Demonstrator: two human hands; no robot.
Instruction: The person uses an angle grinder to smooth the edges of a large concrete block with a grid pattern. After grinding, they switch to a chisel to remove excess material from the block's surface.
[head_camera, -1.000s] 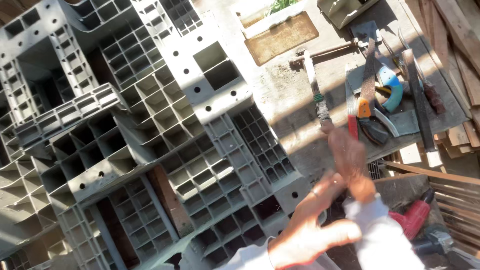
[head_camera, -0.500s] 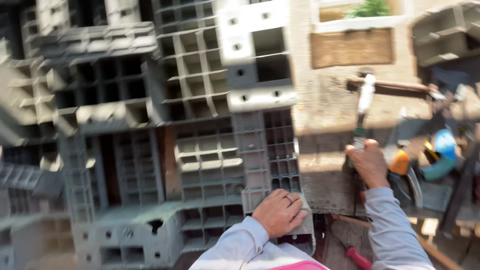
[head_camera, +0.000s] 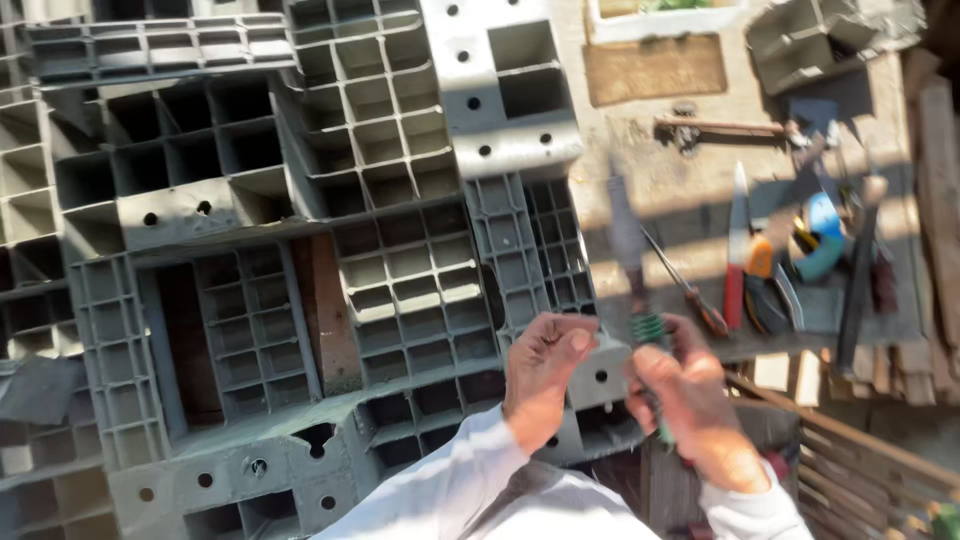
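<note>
My right hand (head_camera: 690, 400) grips the green handle of a knife (head_camera: 632, 260) whose long grey blade points up and away from me over the concrete. My left hand (head_camera: 540, 375) hovers just left of the handle, fingers curled loosely with nothing in them, above the edge of a grey plastic pallet (head_camera: 300, 280). Both arms wear white sleeves.
Several tools lie on a concrete ledge to the right: a red-handled knife (head_camera: 736, 250), a screwdriver (head_camera: 685, 285), pliers (head_camera: 770, 290), a blue object (head_camera: 825, 235), a dark bar (head_camera: 860, 280). Wooden slats (head_camera: 860, 450) sit lower right. Another grey pallet block (head_camera: 810, 40) lies top right.
My right hand has picked the green-handled knife up off the ledge and brought it in front of me. My left hand lifted off the pallet edge and came beside the handle.
</note>
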